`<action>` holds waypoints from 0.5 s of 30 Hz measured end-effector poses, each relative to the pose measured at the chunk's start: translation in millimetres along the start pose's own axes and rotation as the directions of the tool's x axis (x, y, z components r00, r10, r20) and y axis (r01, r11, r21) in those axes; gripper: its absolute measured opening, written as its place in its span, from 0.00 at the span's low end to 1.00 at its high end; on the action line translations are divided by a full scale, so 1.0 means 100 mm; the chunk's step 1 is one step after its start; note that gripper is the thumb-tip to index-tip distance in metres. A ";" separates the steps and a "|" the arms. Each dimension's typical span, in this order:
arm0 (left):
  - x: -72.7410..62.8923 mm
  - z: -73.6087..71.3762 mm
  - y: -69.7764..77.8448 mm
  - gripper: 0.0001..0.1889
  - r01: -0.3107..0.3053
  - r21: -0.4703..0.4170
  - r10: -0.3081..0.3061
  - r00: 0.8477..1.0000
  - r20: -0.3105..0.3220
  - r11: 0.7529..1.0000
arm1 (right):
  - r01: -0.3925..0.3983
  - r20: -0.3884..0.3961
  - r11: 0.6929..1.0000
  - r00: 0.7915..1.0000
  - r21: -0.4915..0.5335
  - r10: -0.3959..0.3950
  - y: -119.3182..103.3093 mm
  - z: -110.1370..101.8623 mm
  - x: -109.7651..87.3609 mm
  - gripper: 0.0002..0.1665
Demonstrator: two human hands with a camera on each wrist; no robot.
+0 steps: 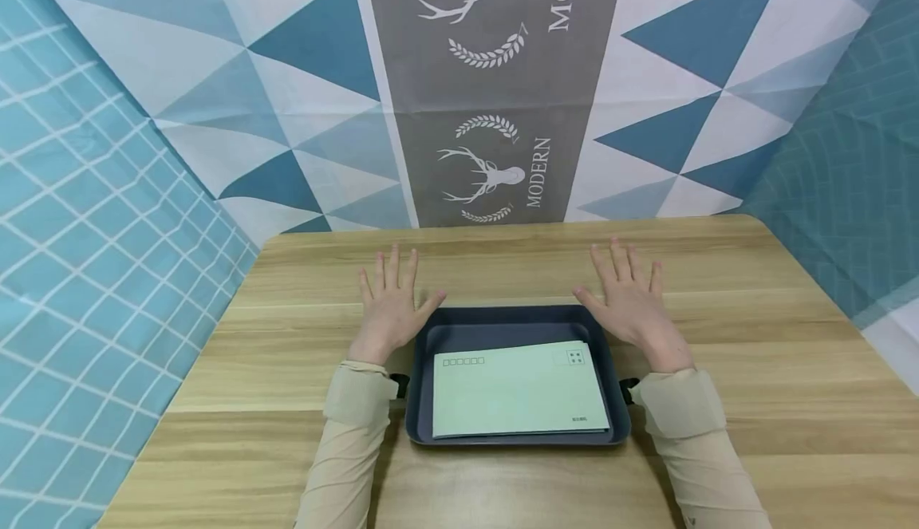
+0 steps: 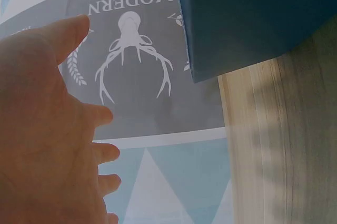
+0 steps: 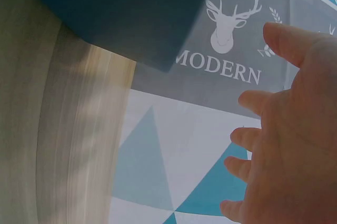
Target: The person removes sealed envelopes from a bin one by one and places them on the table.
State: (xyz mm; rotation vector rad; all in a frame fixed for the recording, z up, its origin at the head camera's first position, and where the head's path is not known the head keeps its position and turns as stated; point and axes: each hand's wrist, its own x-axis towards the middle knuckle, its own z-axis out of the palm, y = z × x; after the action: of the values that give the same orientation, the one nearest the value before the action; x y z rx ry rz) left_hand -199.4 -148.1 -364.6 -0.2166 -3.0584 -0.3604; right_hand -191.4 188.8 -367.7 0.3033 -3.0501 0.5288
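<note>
A dark blue-grey tray (image 1: 502, 316) lies on the wooden table, holding a small stack of pale green envelopes (image 1: 517, 393). The top envelope has a row of small boxes at its upper left and a stamp square at its upper right. On the tray's left side my left hand (image 1: 388, 313) is spread with straight fingers, its thumb near the upper left corner. My right hand (image 1: 632, 305) is spread likewise by the upper right corner. In both wrist views the tray's side (image 2: 237, 23) shows beside the spread fingers, and neither hand grips anything.
The wooden table (image 1: 287, 337) extends to both sides of the tray. Behind it hangs a cloth (image 1: 495, 170) with deer heads and triangles. Blue tiled-pattern cloth (image 1: 93, 234) covers the left side, and a teal cloth (image 1: 847, 170) the right.
</note>
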 end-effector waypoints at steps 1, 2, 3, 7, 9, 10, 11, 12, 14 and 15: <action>0.00 0.00 0.00 0.43 0.001 -0.004 -0.001 1.000 0.002 1.000 | -0.001 -0.001 1.000 1.000 -0.006 0.001 0.00 0.00 0.00 0.45; 0.00 -0.01 0.00 0.43 0.000 -0.006 0.000 1.000 0.004 1.000 | 0.000 -0.002 1.000 1.000 -0.007 0.000 0.00 0.00 0.01 0.45; 0.00 -0.01 0.00 0.43 -0.002 -0.006 0.002 1.000 0.004 1.000 | 0.001 -0.003 1.000 1.000 -0.007 -0.001 0.00 0.00 0.01 0.45; -0.01 -0.02 0.00 0.43 -0.005 -0.026 0.006 0.999 0.036 1.000 | 0.000 0.012 1.000 1.000 -0.011 0.001 -0.01 -0.02 0.01 0.45; -0.02 -0.02 -0.01 0.44 -0.005 -0.044 0.008 0.998 0.069 0.999 | 0.004 0.027 1.000 1.000 -0.005 -0.004 -0.01 -0.02 0.01 0.45; -0.02 -0.03 -0.01 0.43 0.002 -0.058 0.004 0.995 0.095 0.998 | 0.010 0.033 1.000 0.999 -0.001 -0.010 -0.01 -0.02 0.02 0.44; -0.03 -0.03 -0.02 0.43 0.011 -0.074 -0.001 0.992 0.124 0.997 | 0.018 0.036 1.000 0.999 0.002 -0.018 -0.01 -0.02 0.02 0.44; -0.04 -0.04 -0.02 0.42 0.017 -0.088 -0.003 0.988 0.151 0.996 | 0.029 0.031 0.999 0.999 0.013 -0.030 0.00 -0.02 0.02 0.43; -0.04 -0.04 -0.04 0.40 0.027 -0.111 -0.005 0.981 0.196 0.993 | 0.061 0.003 0.998 0.998 0.021 -0.061 0.01 -0.02 0.03 0.41; -0.05 -0.04 -0.04 0.39 0.031 -0.112 -0.006 0.976 0.215 0.993 | 0.079 -0.016 0.997 0.997 0.024 -0.079 0.02 -0.02 0.03 0.39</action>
State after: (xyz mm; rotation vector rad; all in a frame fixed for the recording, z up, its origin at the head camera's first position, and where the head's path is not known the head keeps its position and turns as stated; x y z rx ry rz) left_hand -195.1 -154.0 -361.9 -0.2472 -3.2567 -0.5500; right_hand -194.2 190.6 -366.0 0.4167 -3.0049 0.5611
